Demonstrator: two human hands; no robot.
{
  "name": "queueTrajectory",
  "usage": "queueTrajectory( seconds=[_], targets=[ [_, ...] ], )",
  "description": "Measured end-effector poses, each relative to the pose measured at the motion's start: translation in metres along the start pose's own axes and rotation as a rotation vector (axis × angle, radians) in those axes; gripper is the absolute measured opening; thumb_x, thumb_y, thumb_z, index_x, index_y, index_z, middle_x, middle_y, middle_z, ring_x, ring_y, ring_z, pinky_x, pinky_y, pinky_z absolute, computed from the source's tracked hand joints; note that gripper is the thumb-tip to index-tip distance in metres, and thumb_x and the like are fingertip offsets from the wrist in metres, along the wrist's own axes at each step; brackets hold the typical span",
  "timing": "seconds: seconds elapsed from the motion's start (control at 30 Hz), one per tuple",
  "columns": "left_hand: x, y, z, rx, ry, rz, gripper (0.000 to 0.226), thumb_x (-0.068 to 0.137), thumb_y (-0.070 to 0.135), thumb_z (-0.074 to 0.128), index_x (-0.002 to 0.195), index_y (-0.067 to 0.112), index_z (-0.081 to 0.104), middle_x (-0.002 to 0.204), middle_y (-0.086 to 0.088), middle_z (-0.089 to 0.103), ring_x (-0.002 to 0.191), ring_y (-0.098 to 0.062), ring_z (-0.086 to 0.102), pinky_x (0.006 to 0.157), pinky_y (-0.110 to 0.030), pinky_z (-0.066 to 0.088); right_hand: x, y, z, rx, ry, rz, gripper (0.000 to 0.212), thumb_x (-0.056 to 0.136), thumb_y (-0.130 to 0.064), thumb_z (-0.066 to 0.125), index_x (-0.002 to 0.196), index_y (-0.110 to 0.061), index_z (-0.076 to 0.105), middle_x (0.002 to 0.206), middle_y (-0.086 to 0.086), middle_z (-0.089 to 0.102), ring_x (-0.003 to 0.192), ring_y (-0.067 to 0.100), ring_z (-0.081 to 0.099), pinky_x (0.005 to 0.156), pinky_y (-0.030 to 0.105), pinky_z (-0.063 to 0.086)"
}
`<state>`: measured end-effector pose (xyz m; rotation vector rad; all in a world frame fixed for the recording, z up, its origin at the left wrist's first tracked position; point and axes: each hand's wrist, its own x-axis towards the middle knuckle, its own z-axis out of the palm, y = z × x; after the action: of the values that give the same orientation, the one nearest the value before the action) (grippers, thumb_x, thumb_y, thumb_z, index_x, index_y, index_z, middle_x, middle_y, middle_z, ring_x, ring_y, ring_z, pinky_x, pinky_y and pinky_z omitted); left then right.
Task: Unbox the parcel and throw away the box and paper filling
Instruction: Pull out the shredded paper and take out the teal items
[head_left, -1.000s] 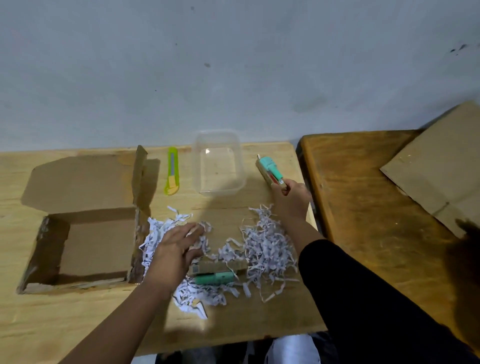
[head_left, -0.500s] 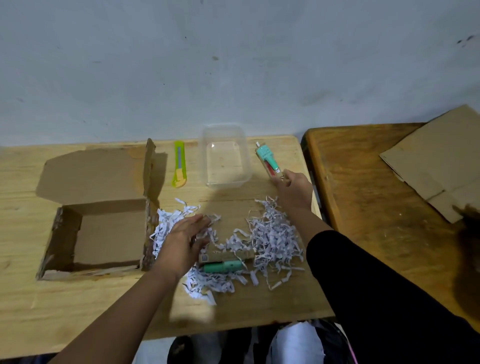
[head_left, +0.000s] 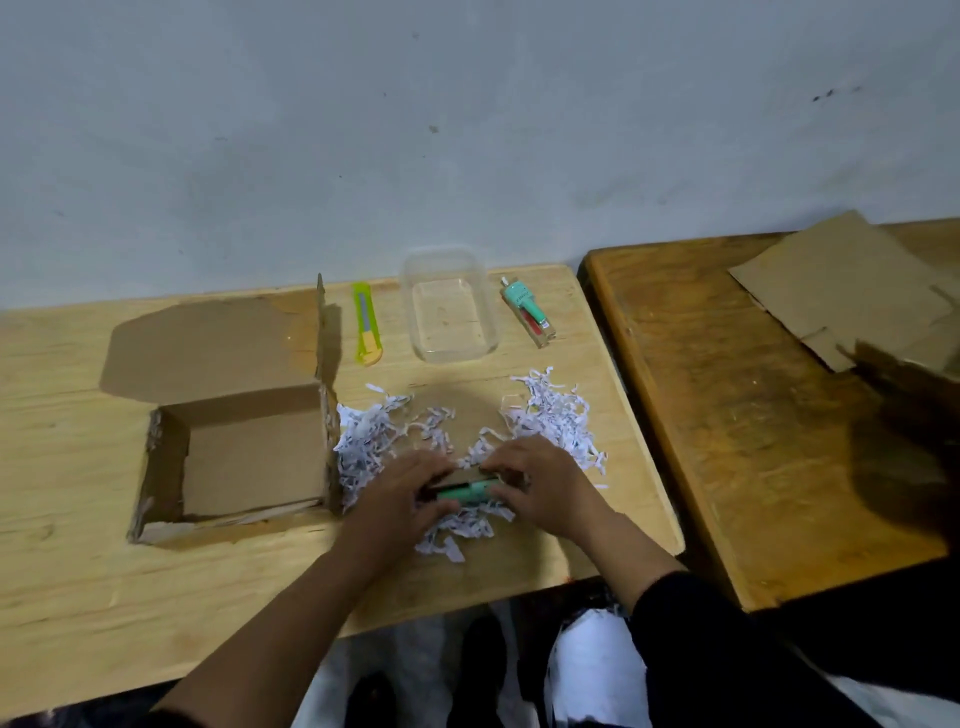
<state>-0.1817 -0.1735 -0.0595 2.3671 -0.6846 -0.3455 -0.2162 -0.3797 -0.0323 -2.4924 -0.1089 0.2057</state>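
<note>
1. the left hand (head_left: 402, 488) and the right hand (head_left: 540, 480) meet over the shredded paper filling (head_left: 467, 441) near the front of the light wooden counter (head_left: 78, 571).
2. both hands curl their fingers around the ends of a mint-green packaged item (head_left: 470, 492) that lies crosswise between them; the left grips its dark end, the right its green end.
3. the cardboard box (head_left: 244, 457) sits open just left of the filling, its lid flap laid back toward the wall, and its inside shows bare.
4. the filling spreads in 2 loose clumps, 1 touching the box's right wall, the other to the right of the hands.
5. along the back edge lie a yellow-green utility knife (head_left: 366, 325), a clear plastic container (head_left: 449, 306) and another mint-green item (head_left: 527, 310), each apart from the next.
6. a darker wooden counter (head_left: 727, 415) stands to the right, with a flat piece of cardboard (head_left: 841, 280) on it.
</note>
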Motion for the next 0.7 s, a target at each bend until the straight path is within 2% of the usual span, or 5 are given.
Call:
queueTrajectory(
  seconds=[0.07,0.2,0.47,0.53,0.7],
  targets=[
    [-0.001,-0.003,0.002,-0.016,0.019,0.000,0.045,0.080,0.024,0.070,0.123,0.017,0.057,0.127,-0.006,0.059,0.121,-0.025,0.050,0.098,-0.028,0.035,-0.004,-0.001,0.001,0.054,0.024,0.038,0.030,0.077,-0.020,0.072,0.106,-0.014,0.069,0.111,0.008,0.067,0.107,0.023,0.057,0.090,0.024,0.042],
    [-0.002,-0.006,0.006,-0.023,0.040,-0.016,0.046,0.086,0.025,0.063,0.129,0.019,0.052,0.130,-0.009,0.057,0.125,-0.026,0.047,0.103,-0.037,0.038,-0.006,-0.003,0.003,0.049,0.042,0.095,0.036,0.080,-0.016,0.070,0.115,-0.011,0.064,0.121,0.010,0.063,0.113,0.025,0.055,0.100,0.031,0.042],
    [0.007,-0.005,0.008,0.030,0.060,0.005,0.045,0.086,0.017,0.062,0.128,0.005,0.053,0.106,-0.020,0.060,0.097,-0.034,0.055,0.083,-0.033,0.046,-0.008,0.010,-0.002,-0.044,0.047,0.186,0.045,0.077,-0.023,0.072,0.120,-0.014,0.060,0.119,0.007,0.059,0.112,0.023,0.051,0.094,0.023,0.038],
    [0.010,-0.006,0.010,0.051,0.095,-0.014,0.045,0.084,0.015,0.064,0.125,0.001,0.054,0.101,-0.021,0.057,0.089,-0.034,0.055,0.076,-0.028,0.041,-0.008,0.012,-0.005,-0.104,0.083,0.138,0.043,0.077,-0.022,0.073,0.117,-0.010,0.061,0.116,0.008,0.059,0.110,0.025,0.051,0.093,0.025,0.039],
    [0.015,-0.007,0.012,0.029,0.134,-0.037,0.041,0.092,0.018,0.052,0.131,0.010,0.049,0.113,-0.017,0.054,0.101,-0.029,0.050,0.084,-0.029,0.037,0.005,0.003,-0.006,-0.112,0.134,0.029,0.039,0.071,-0.013,0.075,0.108,-0.007,0.065,0.108,0.011,0.062,0.101,0.030,0.056,0.083,0.041,0.053]
  ],
)
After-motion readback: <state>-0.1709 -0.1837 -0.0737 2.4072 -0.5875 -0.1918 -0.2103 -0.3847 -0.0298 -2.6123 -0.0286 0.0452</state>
